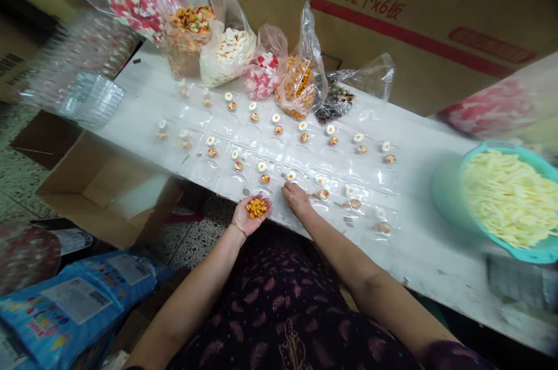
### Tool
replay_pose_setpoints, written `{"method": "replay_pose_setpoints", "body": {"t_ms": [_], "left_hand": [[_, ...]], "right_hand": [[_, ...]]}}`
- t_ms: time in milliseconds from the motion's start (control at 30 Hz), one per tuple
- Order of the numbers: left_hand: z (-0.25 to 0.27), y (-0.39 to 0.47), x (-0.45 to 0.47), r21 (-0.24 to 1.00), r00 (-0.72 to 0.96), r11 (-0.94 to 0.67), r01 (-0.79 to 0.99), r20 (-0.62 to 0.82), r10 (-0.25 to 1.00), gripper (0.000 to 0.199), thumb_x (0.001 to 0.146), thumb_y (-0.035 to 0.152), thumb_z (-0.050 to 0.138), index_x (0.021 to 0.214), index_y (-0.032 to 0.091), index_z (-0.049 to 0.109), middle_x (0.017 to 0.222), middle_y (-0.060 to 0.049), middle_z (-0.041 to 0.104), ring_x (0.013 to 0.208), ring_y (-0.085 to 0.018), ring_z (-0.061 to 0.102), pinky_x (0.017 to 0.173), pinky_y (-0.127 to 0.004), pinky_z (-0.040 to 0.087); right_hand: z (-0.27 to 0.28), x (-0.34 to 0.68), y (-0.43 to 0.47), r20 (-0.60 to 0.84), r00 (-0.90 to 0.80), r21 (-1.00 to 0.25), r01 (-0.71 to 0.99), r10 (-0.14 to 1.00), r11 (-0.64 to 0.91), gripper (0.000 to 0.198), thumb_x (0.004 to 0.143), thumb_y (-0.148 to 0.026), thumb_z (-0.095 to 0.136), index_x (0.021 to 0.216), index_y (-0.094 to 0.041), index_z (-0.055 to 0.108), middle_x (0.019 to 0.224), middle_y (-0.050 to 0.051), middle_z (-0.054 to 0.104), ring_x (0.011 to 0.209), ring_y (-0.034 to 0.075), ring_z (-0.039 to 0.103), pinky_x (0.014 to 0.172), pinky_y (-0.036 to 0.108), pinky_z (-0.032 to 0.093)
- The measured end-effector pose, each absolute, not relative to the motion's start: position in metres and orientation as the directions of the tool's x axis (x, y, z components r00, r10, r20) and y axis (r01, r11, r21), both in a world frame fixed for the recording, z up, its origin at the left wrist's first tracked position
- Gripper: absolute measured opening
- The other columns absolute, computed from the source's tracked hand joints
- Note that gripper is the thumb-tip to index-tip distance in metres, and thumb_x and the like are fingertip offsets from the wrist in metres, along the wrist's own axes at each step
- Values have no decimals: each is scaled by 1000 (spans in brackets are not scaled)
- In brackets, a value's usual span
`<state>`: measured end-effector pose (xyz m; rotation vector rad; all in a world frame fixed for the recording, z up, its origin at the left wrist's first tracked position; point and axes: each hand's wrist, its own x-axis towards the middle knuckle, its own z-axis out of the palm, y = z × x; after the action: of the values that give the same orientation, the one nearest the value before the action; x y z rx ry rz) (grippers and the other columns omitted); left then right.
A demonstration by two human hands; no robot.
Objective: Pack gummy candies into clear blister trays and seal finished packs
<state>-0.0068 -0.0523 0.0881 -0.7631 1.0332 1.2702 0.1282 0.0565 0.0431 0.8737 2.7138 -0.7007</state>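
My left hand lies palm up at the table's front edge, cupped around a heap of small orange candies. To its right, my right hand is pinched over the front row of clear plastic trays, just below a fried-egg candy. Whatever its fingertips hold is hidden. Egg candies and round, colourful pieces sit in many of the compartments. Two compartments to the right of my right hand, in the front row, also show a small orange piece beside the round one.
Along the back stand open bags of orange pieces, white pieces and red-and-white pieces, plus a dark-filled bag. A turquoise tub of pale strips stands right. An open carton sits lower left, near blue bags.
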Motion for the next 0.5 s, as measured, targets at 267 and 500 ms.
{"method": "replay_pose_setpoints", "body": {"t_ms": [267,500], "left_hand": [[82,-50,-7,77,-7,144,-987,-901,433,21,79,22,42,81,11,60,80,-12,65,83,-23,62,72,-39,51],[76,-55,-9,67,-21,100,-993,-912,410,22,79,21,41,81,11,60,75,-11,64,66,-17,62,57,-29,51]], "right_hand": [[56,128,46,-200,-758,-553,610,621,567,25,87,-17,36,99,-15,58,101,9,57,93,17,51,81,27,40],[70,112,14,-193,-811,-810,450,553,377,11,78,-17,52,85,-18,61,81,4,61,75,14,55,68,24,43]]}}
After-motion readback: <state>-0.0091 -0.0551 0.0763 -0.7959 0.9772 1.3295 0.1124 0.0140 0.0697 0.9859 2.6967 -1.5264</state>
